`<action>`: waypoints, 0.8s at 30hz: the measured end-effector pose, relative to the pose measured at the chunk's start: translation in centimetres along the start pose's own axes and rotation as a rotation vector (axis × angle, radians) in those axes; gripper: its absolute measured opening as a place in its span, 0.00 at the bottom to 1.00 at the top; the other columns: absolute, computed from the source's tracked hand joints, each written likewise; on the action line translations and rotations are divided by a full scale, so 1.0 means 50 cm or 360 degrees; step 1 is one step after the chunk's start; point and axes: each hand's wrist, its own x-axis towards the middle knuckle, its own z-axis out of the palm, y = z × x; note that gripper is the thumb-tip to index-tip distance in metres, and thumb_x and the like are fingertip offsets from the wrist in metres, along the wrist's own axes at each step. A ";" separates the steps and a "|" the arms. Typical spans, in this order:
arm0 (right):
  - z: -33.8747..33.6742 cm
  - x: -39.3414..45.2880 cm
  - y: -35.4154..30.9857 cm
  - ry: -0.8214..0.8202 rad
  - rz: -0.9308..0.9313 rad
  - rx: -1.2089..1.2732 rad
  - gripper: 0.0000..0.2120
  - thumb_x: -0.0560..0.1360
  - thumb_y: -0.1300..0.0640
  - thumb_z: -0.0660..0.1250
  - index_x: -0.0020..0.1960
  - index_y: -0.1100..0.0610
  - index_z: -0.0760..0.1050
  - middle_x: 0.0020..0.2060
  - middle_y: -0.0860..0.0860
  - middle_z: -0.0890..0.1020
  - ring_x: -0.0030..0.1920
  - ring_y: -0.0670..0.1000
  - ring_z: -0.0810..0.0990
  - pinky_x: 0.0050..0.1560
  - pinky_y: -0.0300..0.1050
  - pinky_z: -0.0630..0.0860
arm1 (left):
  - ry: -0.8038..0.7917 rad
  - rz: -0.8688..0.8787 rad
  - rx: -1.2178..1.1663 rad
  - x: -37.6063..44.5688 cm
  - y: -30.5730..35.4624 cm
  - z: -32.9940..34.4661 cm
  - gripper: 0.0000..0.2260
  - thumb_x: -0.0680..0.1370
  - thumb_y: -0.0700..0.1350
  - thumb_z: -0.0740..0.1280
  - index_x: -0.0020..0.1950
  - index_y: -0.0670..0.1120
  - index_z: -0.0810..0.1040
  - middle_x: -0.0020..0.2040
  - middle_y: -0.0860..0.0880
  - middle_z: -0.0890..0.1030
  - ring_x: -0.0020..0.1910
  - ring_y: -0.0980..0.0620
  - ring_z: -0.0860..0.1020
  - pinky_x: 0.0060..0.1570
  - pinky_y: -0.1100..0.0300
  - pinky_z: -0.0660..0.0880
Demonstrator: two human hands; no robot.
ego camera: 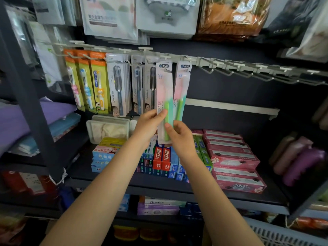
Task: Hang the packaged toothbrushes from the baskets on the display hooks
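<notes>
The basket (284, 233) was cut off at the lower right corner. The packets (168, 15) hanging above ran past the top edge. Small print on the toothpaste boxes (234, 157) was unreadable.

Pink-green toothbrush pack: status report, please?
Both hands, left hand and right hand, pinch pink-green pack. Its top at hook. Nothing blocking.

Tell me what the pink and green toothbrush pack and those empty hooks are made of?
The pink and green toothbrush pack, held by both the left hand and the right hand, looks like glossy printed card, probably with a clear plastic front: it is flat and shines a little. The empty hooks look like pale metal wire, thin and bent up at the tips, though coated plastic is possible.
</notes>
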 end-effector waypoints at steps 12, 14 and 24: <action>0.048 0.033 0.047 -0.0030 0.0405 0.0075 0.12 0.84 0.50 0.62 0.52 0.59 0.77 0.41 0.54 0.84 0.28 0.47 0.81 0.35 0.47 0.79 | 0.0405 -0.0234 -0.0040 0.010 -0.104 -0.020 0.08 0.76 0.51 0.75 0.49 0.47 0.85 0.43 0.54 0.84 0.44 0.56 0.81 0.39 0.67 0.73; 0.051 0.055 0.044 -0.0027 0.0417 0.0035 0.14 0.84 0.50 0.61 0.54 0.60 0.77 0.42 0.54 0.83 0.28 0.46 0.80 0.34 0.44 0.78 | 0.0428 -0.0229 -0.0015 0.030 -0.101 -0.016 0.12 0.76 0.51 0.74 0.51 0.44 0.85 0.43 0.53 0.84 0.43 0.57 0.80 0.38 0.67 0.73; -0.039 -0.056 0.139 -0.0087 0.0596 -0.0034 0.18 0.81 0.46 0.65 0.49 0.62 0.80 0.35 0.54 0.84 0.30 0.52 0.82 0.34 0.46 0.80 | 0.0290 -0.0356 0.0101 -0.061 -0.235 -0.012 0.07 0.77 0.53 0.73 0.48 0.51 0.83 0.45 0.51 0.85 0.42 0.55 0.82 0.38 0.63 0.75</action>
